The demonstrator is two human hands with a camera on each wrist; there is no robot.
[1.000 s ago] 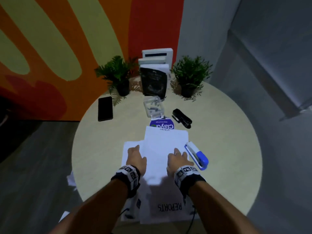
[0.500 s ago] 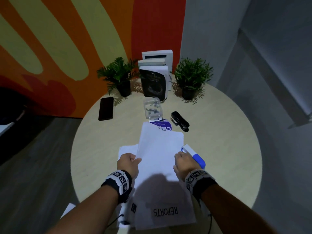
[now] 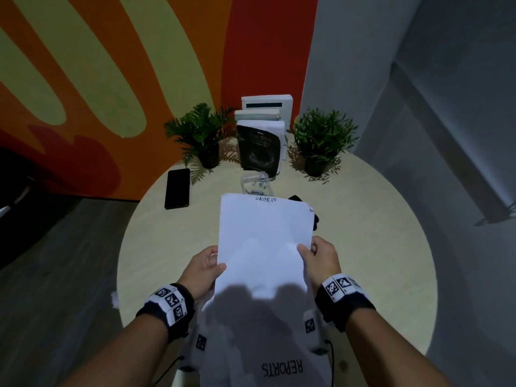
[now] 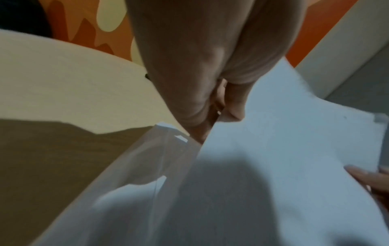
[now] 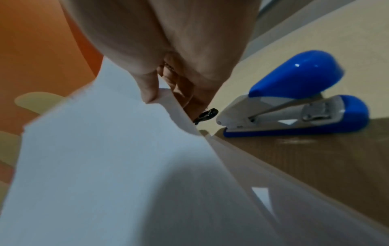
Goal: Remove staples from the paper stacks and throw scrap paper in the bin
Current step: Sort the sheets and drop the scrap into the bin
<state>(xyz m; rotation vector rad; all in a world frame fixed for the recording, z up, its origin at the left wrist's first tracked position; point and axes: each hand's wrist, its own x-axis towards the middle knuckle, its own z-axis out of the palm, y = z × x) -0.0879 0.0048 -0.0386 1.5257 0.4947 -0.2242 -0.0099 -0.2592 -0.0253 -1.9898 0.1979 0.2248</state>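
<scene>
The head camera looks forward and down from above my forearms, taking in the whole round table (image 3: 377, 261), the striped wall behind it and both my hands. The camera on my left wrist sits very close under my left hand (image 4: 210, 58), facing along the fingers and across the paper stack (image 4: 284, 141) toward the wall. The one on my right wrist looks along my right hand (image 5: 168, 41) just as closely, angled over the table edge to the blue stapler (image 5: 294, 99). All three views share the paper stack and the tabletop.
</scene>
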